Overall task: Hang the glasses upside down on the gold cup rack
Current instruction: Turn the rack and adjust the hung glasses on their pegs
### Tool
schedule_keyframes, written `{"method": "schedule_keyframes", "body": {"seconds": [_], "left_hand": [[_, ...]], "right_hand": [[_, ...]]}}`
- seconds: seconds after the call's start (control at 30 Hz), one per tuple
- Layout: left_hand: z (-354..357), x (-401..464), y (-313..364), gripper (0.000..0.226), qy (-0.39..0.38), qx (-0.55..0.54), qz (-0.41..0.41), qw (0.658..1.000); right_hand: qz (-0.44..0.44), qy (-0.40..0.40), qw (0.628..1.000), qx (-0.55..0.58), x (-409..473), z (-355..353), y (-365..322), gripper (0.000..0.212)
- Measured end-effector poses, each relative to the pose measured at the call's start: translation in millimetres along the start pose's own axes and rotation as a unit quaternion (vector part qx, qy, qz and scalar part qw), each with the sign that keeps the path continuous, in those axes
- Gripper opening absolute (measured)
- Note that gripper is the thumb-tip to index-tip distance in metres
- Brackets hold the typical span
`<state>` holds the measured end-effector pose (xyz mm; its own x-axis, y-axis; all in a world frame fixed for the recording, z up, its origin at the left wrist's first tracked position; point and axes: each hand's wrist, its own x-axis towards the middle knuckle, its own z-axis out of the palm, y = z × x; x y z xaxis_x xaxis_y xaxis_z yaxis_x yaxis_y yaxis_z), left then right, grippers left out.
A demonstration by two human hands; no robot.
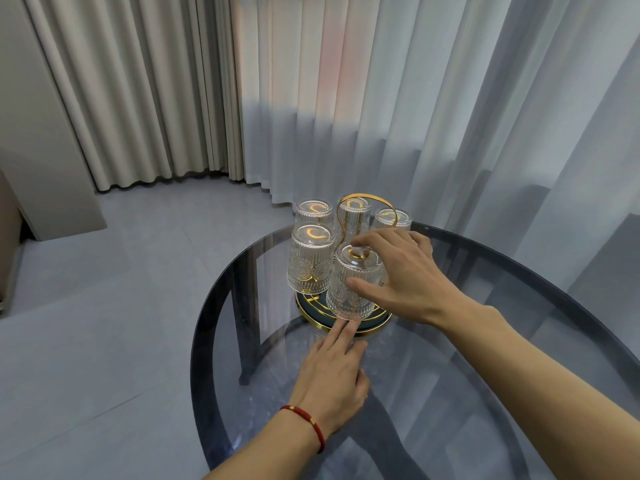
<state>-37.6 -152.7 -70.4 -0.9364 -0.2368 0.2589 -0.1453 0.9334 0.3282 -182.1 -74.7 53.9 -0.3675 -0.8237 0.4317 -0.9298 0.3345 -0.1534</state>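
Note:
The gold cup rack (367,330) stands on the far side of a round smoked-glass table, its gold loop handle rising in the middle. Several ribbed clear glasses hang upside down on it, one at the front left (310,263) and others behind (313,211). My right hand (398,275) grips the nearest upside-down glass (349,292) at the rack's front, thumb on its side and fingers over its base. My left hand (334,372) lies on the table in front of the rack, fingers stretched toward the rack's gold base rim, holding nothing.
The glass table (485,393) has a dark rim and dark legs showing through its top. Grey floor lies to the left. Beige curtains and sheer white curtains hang close behind the table.

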Motion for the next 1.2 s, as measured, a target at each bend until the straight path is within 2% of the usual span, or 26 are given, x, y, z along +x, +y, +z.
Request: {"method": "schedule_keyframes", "body": {"seconds": [0.07,0.13,0.23,0.3,0.37,0.43,0.53,0.6,1.03,1.2], "left_hand": [[-17,-6,8,0.021,0.066,-0.013,0.034,0.997],[-37,-10,12,0.022,0.180,-0.028,0.074,0.980],[-78,3,8,0.019,0.340,-0.088,0.066,0.934],[-106,25,-5,0.020,0.380,-0.065,0.039,0.922],[-124,46,-21,0.039,0.333,0.002,0.023,0.942],[-129,60,-33,0.052,0.248,0.051,0.012,0.967],[-124,67,-51,0.060,0.141,0.101,-0.003,0.985],[-122,67,-60,0.062,0.101,0.111,0.000,0.989],[-125,59,-66,0.053,0.120,0.103,0.015,0.987],[-125,55,-64,0.057,0.126,0.096,0.013,0.987]], "right_hand": [[-0.004,0.003,1.000,0.007,-7,-3,1,0.060],[-0.007,0.016,1.000,0.016,-14,-7,3,0.058],[-0.013,0.014,1.000,0.023,-20,-14,8,0.057],[-0.019,-0.014,1.000,0.013,-22,-17,8,0.063],[-0.035,-0.052,0.998,-0.007,-23,-17,6,0.071],[-0.042,-0.082,0.995,-0.033,-24,-16,5,0.071],[-0.042,-0.091,0.994,-0.052,-25,-15,3,0.068],[-0.044,-0.086,0.994,-0.046,-25,-15,2,0.067],[-0.026,-0.074,0.997,-0.024,-22,-15,-4,0.062],[-0.029,-0.050,0.998,-0.020,-25,-19,0,0.067]]}}
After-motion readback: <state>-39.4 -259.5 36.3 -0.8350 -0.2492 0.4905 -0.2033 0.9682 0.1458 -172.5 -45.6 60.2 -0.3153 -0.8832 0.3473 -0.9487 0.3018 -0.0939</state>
